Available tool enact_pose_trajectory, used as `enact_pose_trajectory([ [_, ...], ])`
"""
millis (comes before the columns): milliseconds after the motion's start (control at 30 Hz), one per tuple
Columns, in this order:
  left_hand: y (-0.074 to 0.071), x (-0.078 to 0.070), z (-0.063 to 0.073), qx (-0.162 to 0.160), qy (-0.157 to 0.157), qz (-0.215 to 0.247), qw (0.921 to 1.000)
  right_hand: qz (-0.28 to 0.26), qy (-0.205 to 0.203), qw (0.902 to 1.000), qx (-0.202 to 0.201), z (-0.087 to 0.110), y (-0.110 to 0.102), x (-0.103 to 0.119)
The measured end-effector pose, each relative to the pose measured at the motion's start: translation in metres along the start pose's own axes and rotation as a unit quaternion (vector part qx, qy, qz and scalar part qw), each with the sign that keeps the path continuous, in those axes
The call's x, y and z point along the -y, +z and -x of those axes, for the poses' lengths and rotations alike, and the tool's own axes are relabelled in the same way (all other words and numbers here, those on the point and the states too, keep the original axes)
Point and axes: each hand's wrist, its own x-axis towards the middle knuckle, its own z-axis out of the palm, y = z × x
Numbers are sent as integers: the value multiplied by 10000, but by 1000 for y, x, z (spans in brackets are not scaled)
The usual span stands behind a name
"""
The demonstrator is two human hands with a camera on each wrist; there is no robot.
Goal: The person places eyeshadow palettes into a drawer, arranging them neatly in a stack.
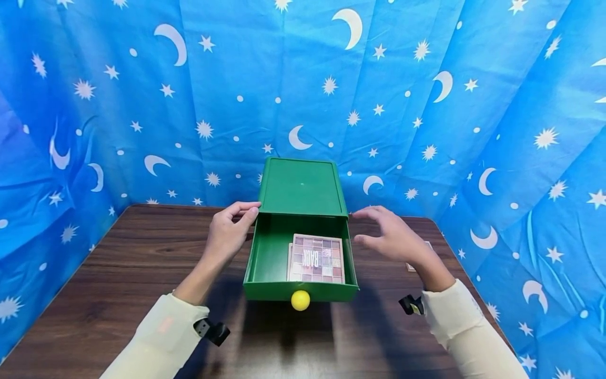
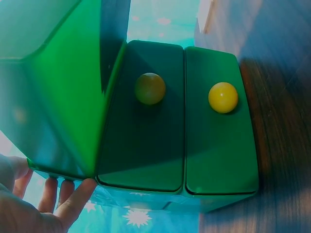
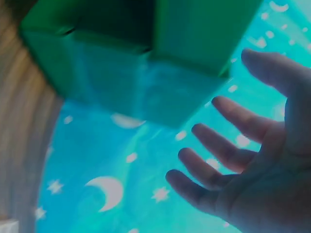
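A green drawer cabinet (image 1: 303, 187) stands on the table with its top drawer (image 1: 272, 290) pulled out. Inside lies a makeup palette (image 1: 322, 258) with a grid of pinkish squares and the word BACK, over another flat item (image 1: 290, 261) that is mostly hidden. My left hand (image 1: 226, 229) touches the cabinet's left side by the top front corner, its fingertips (image 2: 86, 185) along the edge in the left wrist view. To the right of the cabinet, my right hand (image 1: 390, 234) holds nothing, with fingers spread and fingertips near the side wall.
Two closed lower drawers with yellow knobs (image 2: 223, 97) show in the left wrist view. The open drawer has a yellow knob (image 1: 300, 300) too. A flat pale-edged item (image 1: 411, 268) lies partly behind my right wrist. A blue star-and-moon cloth (image 1: 303, 79) hangs behind the wooden table (image 1: 156, 247).
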Motion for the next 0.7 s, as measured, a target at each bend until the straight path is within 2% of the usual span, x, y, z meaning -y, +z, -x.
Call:
enact_pose_trajectory([
  [167, -1, -1, 1, 10, 2, -38, 10000, 126, 764, 9970, 20, 3, 6, -39],
  [333, -2, -1, 1, -1, -9, -120, 9999, 248, 1518, 9880, 107, 2, 12, -79],
  [533, -2, -1, 1, -59, -18, -227, 9997, 520, 2334, 9709, 87, 6, 23, -116],
  [700, -1, -2, 0, -24, -7, -168, 9999, 817, 2940, 9523, 61, 10, 31, -141],
])
